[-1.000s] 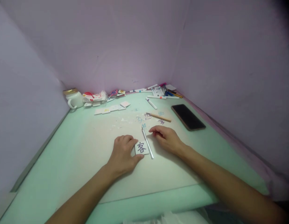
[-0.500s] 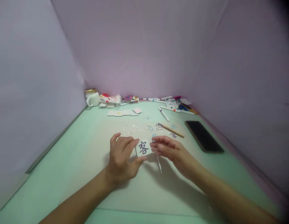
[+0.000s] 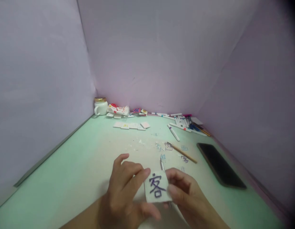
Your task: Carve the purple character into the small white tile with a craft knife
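Observation:
A white square tile (image 3: 157,187) with a purple Chinese character faces up between my hands. My right hand (image 3: 189,194) pinches its right edge, thumb on the front. At its upper left corner, the index finger of my left hand (image 3: 128,190) touches the tile, while the left thumb is apart below it; the other left fingers are spread. Under the tile, a silver-tipped pen (image 3: 162,164) lies partly hidden. A thin wooden brush or stick (image 3: 184,152) rests beyond my right hand, among blue and dark characters written on the table surface.
A black phone (image 3: 220,165) lies at the right. Farther back are a white lidded mug (image 3: 101,107), a red and white packet (image 3: 118,109), a row of white tiles (image 3: 129,125), a purple-banded marker (image 3: 173,132) and a pile of markers (image 3: 182,121). White crumbs dot the table (image 3: 90,165).
The view has tilted up and shifted. The tile is closer and lower in view. My right hand has taken hold of its right edge, and my left thumb has come off its lower edge.

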### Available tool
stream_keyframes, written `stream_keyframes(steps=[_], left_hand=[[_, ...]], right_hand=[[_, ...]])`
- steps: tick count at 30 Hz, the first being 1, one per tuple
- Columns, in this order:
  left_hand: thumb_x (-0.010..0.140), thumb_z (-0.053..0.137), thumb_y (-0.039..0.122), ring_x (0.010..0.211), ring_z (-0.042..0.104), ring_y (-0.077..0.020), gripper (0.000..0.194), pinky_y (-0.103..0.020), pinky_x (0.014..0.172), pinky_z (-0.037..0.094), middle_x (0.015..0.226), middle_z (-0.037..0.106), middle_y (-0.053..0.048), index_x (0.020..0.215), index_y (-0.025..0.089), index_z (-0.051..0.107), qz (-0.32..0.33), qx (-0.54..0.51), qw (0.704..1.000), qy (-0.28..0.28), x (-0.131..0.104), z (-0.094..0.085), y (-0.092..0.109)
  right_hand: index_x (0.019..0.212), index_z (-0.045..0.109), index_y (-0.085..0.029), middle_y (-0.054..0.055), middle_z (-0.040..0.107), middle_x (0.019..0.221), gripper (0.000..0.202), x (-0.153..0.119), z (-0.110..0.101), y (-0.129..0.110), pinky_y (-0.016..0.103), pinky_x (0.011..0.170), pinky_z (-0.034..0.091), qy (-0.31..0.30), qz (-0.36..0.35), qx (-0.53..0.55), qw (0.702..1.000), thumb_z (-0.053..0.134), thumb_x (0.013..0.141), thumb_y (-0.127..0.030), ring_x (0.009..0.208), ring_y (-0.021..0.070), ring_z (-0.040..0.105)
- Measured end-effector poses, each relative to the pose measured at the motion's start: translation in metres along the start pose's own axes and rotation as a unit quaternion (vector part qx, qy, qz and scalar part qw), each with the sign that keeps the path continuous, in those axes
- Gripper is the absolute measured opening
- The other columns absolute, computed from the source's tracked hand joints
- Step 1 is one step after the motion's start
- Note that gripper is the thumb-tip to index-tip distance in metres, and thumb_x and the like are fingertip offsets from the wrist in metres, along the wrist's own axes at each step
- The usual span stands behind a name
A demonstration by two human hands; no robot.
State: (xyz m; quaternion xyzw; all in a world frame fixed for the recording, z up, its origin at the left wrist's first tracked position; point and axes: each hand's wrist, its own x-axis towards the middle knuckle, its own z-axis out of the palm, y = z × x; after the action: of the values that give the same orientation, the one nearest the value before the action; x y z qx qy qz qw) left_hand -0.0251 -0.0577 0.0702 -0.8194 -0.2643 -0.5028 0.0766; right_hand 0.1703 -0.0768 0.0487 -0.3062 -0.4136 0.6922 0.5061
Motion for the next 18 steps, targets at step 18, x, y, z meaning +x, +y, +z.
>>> stream_keyframes(steps=[18], left_hand=[[0.090,0.044,0.062,0.072,0.060,-0.0185,0.050,-0.049,0.096,0.042,0.079,0.060,-0.006,0.109,0.016,0.053,-0.012,0.012,1.000,0.024,-0.005,0.009,0.006]], right_hand=[[0.085,0.066,-0.019,0.002,0.064,0.071,0.022,-0.006,-0.009,0.006,0.020,0.052,0.043,-0.042,0.023,0.017,0.999,0.076,0.075,-0.035,0.058,0.0097,0.056]])
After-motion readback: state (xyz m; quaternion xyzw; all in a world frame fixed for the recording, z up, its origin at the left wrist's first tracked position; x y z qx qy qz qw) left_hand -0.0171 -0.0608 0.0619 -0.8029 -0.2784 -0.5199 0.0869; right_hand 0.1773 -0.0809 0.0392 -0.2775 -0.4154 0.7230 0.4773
